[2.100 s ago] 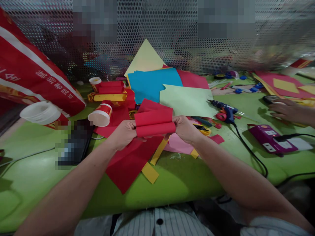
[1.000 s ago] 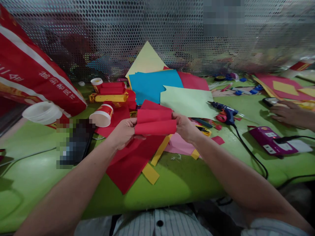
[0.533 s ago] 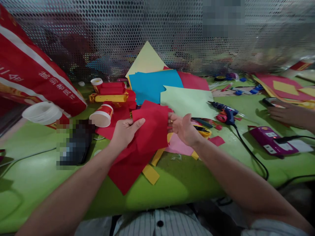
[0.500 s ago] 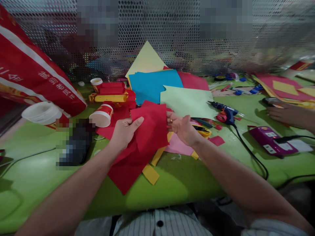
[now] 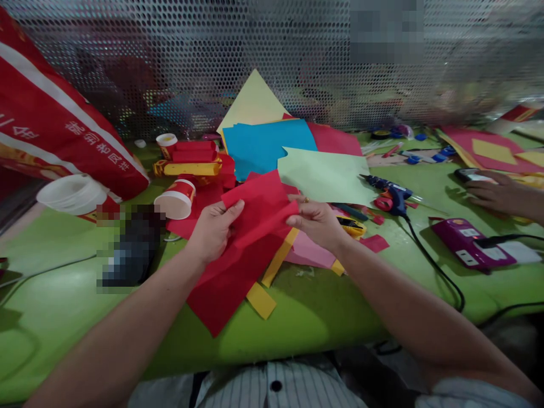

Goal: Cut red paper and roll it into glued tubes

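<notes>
A sheet of red paper [image 5: 259, 207] is held up between both hands, its near edge curling a little. My left hand [image 5: 215, 229] pinches its left side between thumb and fingers. At the right corner my right hand [image 5: 314, 221] is closed on the same sheet, thumb on top. Beneath it lies a larger red sheet [image 5: 225, 289] on the green table. Yellow paper strips [image 5: 261, 300] and a pink sheet [image 5: 310, 249] stick out beside and under the red paper.
Blue paper [image 5: 267, 147] and pale green paper [image 5: 323, 173] lie beyond my hands. A blue glue gun [image 5: 393, 195] and a purple power strip [image 5: 471, 243] with cables sit right. Paper cups [image 5: 175, 198] stand left. Another person's hand [image 5: 495, 190] touches a phone.
My right hand has gone from spread fingers to gripping the red sheet's right corner. The sheet has tilted and its near edge now curls up.
</notes>
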{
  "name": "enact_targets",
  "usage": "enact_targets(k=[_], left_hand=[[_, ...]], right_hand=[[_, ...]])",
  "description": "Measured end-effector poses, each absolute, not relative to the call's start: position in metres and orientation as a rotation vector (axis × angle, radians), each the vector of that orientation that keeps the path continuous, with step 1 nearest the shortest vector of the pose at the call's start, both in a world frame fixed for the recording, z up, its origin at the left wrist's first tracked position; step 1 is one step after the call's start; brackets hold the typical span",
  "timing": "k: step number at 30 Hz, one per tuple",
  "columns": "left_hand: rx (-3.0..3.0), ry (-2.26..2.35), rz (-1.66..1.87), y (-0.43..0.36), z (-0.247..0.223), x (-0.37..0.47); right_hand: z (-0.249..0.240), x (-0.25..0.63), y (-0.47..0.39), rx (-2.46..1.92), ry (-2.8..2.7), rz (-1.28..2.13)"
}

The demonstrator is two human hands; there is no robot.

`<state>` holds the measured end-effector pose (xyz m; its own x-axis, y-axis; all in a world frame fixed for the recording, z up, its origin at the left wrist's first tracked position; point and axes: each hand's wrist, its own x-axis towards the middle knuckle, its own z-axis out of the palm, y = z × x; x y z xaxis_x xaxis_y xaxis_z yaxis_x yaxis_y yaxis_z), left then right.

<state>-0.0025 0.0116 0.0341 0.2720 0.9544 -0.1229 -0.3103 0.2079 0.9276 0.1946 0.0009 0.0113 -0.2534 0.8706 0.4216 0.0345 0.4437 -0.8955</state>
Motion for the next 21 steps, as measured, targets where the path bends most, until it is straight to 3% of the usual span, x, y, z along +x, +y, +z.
enact_targets(k=[6,14,21], left_hand=[[1.078,0.834,0.970,0.005,0.030,0.004],[1.216,0.894,0.886,-0.001,0.030,0.002],[1.382,1.060,0.857,-0.007,0.035,0.000]], right_hand=[[0.009,0.193,-0.001,-1.243,-1.387,0.790],[0.013,0.192,-0.005,-1.408,-1.494,0.542],[0.016,0.188,-0.007,-1.177,-1.231,0.819]])
